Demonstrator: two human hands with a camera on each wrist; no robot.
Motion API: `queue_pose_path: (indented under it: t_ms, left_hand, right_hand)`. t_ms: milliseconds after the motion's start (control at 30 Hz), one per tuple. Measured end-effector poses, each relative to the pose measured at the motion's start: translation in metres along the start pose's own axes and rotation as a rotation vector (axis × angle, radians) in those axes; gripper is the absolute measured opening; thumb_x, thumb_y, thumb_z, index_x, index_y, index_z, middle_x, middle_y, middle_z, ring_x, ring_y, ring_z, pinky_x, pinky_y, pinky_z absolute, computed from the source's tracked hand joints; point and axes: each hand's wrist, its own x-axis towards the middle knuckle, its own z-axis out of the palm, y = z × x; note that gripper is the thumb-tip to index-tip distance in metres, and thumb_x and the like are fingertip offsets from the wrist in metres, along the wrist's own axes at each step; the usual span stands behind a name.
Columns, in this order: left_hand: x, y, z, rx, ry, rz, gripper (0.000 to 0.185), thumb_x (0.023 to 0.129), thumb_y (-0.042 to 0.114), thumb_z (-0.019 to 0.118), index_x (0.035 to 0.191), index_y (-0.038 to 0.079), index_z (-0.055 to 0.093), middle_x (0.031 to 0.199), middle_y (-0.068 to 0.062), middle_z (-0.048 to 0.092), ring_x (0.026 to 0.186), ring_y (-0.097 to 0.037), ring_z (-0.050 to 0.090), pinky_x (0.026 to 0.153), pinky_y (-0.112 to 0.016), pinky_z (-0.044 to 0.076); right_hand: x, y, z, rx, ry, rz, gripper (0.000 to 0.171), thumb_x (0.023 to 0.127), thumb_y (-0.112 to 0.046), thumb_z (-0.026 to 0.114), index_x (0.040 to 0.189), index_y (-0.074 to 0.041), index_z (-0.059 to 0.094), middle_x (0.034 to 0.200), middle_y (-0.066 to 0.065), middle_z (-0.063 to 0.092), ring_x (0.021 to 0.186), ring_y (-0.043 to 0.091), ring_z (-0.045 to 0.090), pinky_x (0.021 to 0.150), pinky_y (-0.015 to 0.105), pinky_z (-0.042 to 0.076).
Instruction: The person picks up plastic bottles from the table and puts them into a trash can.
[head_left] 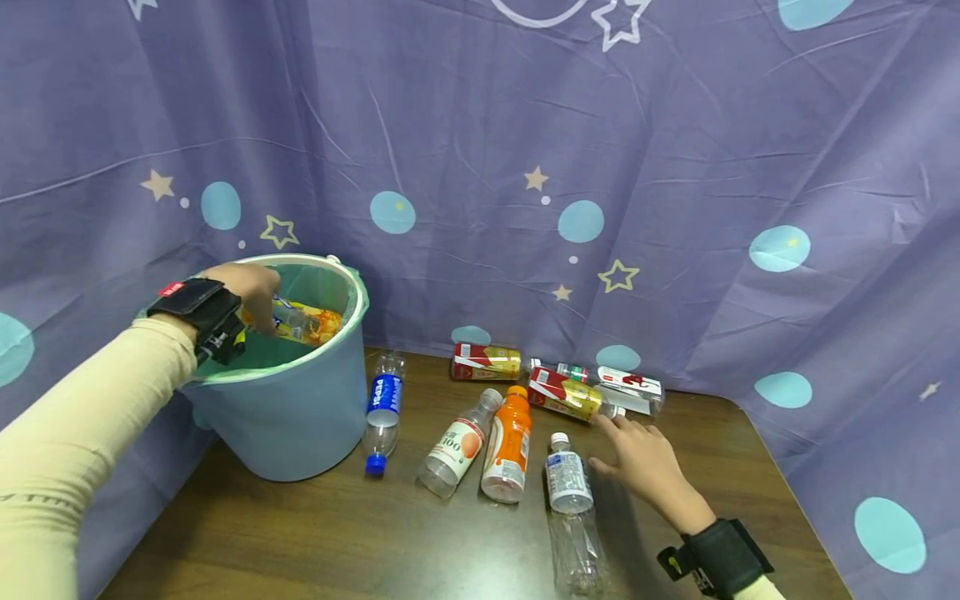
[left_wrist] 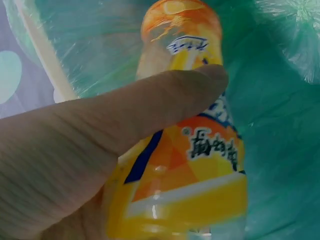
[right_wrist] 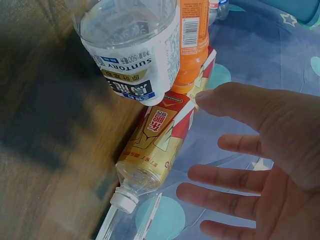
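My left hand (head_left: pixel 253 292) reaches inside the rim of a blue bucket (head_left: pixel 300 425) lined with a green bag (left_wrist: pixel 282 160). It grips a plastic bottle (left_wrist: pixel 200 175) with a yellow and orange label, the thumb lying across the label in the left wrist view. On the right, my right hand (head_left: pixel 647 460) hovers over the table with its fingers spread, holding nothing. Nearest its fingertips is a red and gold labelled bottle (head_left: pixel 562 393) with a white cap (right_wrist: pixel 124 200). Just left of that hand lies a clear bottle (head_left: pixel 568 483) with a white label.
An orange bottle (head_left: pixel 510 450), a peach-label bottle (head_left: pixel 457 450) and a blue-label bottle (head_left: pixel 385 400) lie on the wooden table (head_left: pixel 420 550). Farther back lie another red and gold bottle (head_left: pixel 485 362) and a white-label bottle (head_left: pixel 632 382). A purple curtain (head_left: pixel 465 283) hangs behind.
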Motion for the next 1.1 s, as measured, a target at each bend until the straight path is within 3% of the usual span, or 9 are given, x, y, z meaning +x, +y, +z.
queue_pose_path:
  t_ms: [133,333,533,667,933,1100]
  left_hand:
    - [0.003,0.002,0.004,-0.022,-0.033,0.056,0.027,0.069,0.020,0.086,0.078,0.007,0.064,0.075,-0.005,0.060,0.068,-0.020,0.054,0.060,-0.031,0.045]
    - [0.003,0.002,0.008,-0.048,-0.029,0.050,0.033,0.071,0.020,0.087,0.087,0.002,0.063,0.081,-0.008,0.061,0.073,-0.023,0.056,0.063,-0.033,0.047]
    - [0.008,0.003,0.012,-0.002,-0.015,0.091,0.032,0.070,0.022,0.087,0.068,0.012,0.057,0.069,0.002,0.050,0.067,-0.016,0.046,0.058,-0.028,0.039]
    - [0.009,0.004,0.011,0.022,-0.010,0.116,0.035,0.072,0.023,0.087,0.069,0.011,0.055,0.071,0.001,0.051,0.067,-0.016,0.046,0.059,-0.028,0.038]
    - [0.010,0.002,0.011,-0.024,0.048,0.138,0.038,0.067,0.023,0.088,0.071,0.010,0.052,0.071,0.002,0.045,0.068,-0.016,0.041,0.059,-0.028,0.035]
    - [0.009,0.001,0.005,-0.023,0.084,0.156,0.046,0.069,0.025,0.087,0.067,0.014,0.042,0.067,0.004,0.036,0.064,-0.014,0.033,0.057,-0.028,0.029]
  right_hand:
    - [-0.002,-0.001,0.002,0.005,-0.002,0.001,0.063,0.079,-0.038,0.085,0.132,-0.011,0.063,0.110,0.018,0.072,0.096,0.036,0.071,0.088,0.057,0.054]
    - [-0.005,-0.001,0.005,0.017,0.010,-0.004,0.060,0.079,-0.037,0.085,0.129,-0.012,0.064,0.111,0.016,0.072,0.094,0.035,0.071,0.084,0.055,0.055]
    - [-0.007,-0.001,0.009,0.028,-0.007,-0.005,0.060,0.080,-0.037,0.084,0.130,-0.012,0.063,0.111,0.016,0.071,0.094,0.035,0.071,0.085,0.056,0.054]
    - [-0.007,-0.002,0.009,0.037,-0.019,0.000,0.060,0.081,-0.037,0.084,0.132,-0.012,0.063,0.111,0.015,0.071,0.095,0.036,0.071,0.087,0.056,0.054]
    - [-0.007,-0.003,0.010,0.038,-0.018,0.000,0.060,0.081,-0.036,0.084,0.132,-0.013,0.063,0.108,0.014,0.071,0.092,0.034,0.071,0.084,0.054,0.054]
    - [-0.007,-0.003,0.012,0.032,-0.031,0.001,0.060,0.081,-0.037,0.083,0.132,-0.013,0.063,0.106,0.013,0.071,0.091,0.033,0.071,0.082,0.053,0.054]
